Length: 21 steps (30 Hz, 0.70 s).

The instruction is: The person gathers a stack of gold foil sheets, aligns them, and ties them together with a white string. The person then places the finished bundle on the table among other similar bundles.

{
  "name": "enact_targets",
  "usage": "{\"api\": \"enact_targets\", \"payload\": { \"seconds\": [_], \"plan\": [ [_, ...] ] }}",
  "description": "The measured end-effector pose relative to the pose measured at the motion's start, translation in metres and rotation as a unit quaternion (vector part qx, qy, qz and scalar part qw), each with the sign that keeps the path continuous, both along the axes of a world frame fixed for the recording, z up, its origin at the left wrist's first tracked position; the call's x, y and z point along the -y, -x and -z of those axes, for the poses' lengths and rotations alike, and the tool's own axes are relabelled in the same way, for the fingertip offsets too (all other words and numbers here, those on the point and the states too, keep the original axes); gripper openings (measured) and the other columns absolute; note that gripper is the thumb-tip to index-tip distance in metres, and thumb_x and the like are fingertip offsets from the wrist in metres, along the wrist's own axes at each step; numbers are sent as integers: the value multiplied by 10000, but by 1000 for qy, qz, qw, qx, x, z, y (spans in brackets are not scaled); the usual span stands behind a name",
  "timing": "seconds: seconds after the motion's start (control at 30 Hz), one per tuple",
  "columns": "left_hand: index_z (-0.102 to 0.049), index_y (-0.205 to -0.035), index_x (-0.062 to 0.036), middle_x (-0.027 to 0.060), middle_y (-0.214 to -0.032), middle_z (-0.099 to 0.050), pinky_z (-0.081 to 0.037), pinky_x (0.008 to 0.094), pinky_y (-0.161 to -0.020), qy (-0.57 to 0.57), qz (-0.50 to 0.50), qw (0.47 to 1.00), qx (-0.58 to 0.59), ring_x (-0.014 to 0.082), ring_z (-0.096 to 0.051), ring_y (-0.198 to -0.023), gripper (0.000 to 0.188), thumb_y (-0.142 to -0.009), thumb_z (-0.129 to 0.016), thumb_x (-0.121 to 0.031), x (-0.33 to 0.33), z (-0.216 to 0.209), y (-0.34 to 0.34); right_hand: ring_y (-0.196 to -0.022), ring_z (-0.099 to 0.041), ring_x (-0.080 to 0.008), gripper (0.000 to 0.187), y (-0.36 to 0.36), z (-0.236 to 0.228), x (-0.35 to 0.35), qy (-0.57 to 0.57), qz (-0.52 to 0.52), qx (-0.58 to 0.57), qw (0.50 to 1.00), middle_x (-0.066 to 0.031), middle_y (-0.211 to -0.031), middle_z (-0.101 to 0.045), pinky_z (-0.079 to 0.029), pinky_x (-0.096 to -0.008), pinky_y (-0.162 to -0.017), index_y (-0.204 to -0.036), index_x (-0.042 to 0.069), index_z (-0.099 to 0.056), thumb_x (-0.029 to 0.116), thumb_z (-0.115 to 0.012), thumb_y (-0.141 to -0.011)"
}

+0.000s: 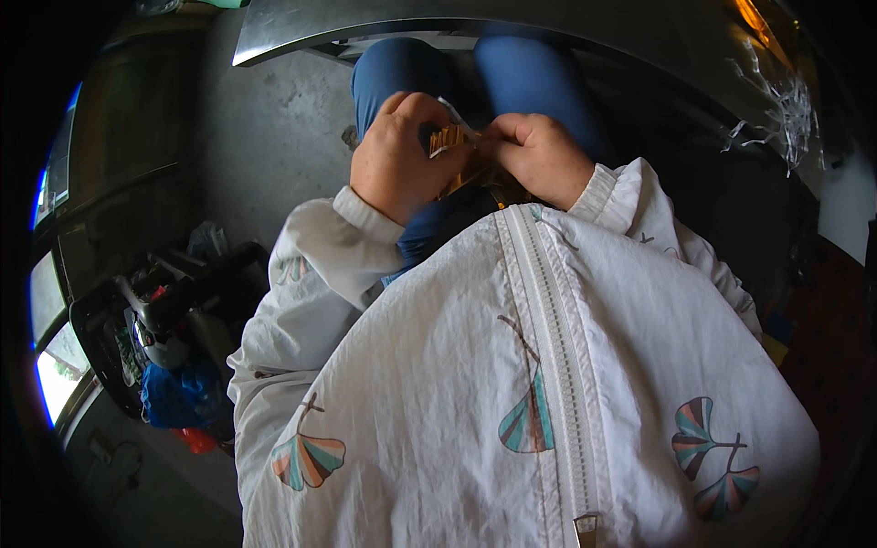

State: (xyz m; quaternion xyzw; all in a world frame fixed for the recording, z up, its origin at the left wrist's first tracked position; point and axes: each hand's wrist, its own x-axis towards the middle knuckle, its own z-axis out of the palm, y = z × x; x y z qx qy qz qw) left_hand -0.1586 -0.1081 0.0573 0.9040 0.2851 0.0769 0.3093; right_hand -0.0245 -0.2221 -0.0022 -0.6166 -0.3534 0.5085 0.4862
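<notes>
In front of my knees, my left hand [399, 157] is closed around a bundle of shiny gold foil-like material [447, 140] with pleated edges. A thin white strip [454, 113] runs across the top of the bundle. My right hand [541, 157] pinches at the strip's lower end, its thumb and forefinger pressed together beside the foil. Both hands almost meet over my lap. The lower part of the gold material hangs below my fingers and is partly hidden by them and by my jacket.
A metal-topped table [438, 26] crosses the far side, over my knees. On its right lie a tangle of white strips [787, 114] and more gold material [764, 29]. At the left stands a dark cart or rack [164, 306] with a blue bag [183, 393].
</notes>
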Motion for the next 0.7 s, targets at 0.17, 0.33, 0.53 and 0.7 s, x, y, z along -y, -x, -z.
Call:
{"api": "enact_targets", "payload": {
  "seconds": [0.17, 0.33, 0.53, 0.7],
  "plan": [
    [-666, -843, -111, 30, -875, -603, -478, 342, -745, -178, 134, 975, 20, 234, -586, -860, 169, -677, -691, -122, 8, -5, 0, -703, -594, -97, 121, -4, -5, 0, 67, -26, -87, 994, -46, -779, -640, -490, -233, -653, -927, -14, -614, 92, -565, -896],
    [-694, -910, -95, 79, -899, -615, -490, 349, -761, -180, 200, 963, -27, 259, -593, -850, 224, -687, -704, -73, 1, -1, -3, -681, -612, -150, 101, 0, 0, 2, -3, -13, -66, 998, -95, -769, -656, -492, -272, -641, -876, -3, -632, 87, -595, -846],
    [-693, -905, -97, 88, -879, -585, -479, 366, -749, -96, 147, 984, 12, 275, -577, -840, 215, -695, -676, -59, -1, 6, -1, -634, -620, -209, 93, -1, 9, 2, -96, -9, 51, 994, -145, -706, -637, -473, -315, -583, -795, -2, -612, 90, -605, -810],
    [-702, -884, -81, 118, -864, -586, -492, 354, -716, -84, 178, 980, 28, 281, -583, -801, 217, -678, -662, -24, -6, 9, -1, -613, -617, -262, 105, -2, 6, 0, -113, -19, 85, 990, -161, -686, -623, -465, -333, -561, -791, 3, -610, 106, -609, -810]
  ]
}}
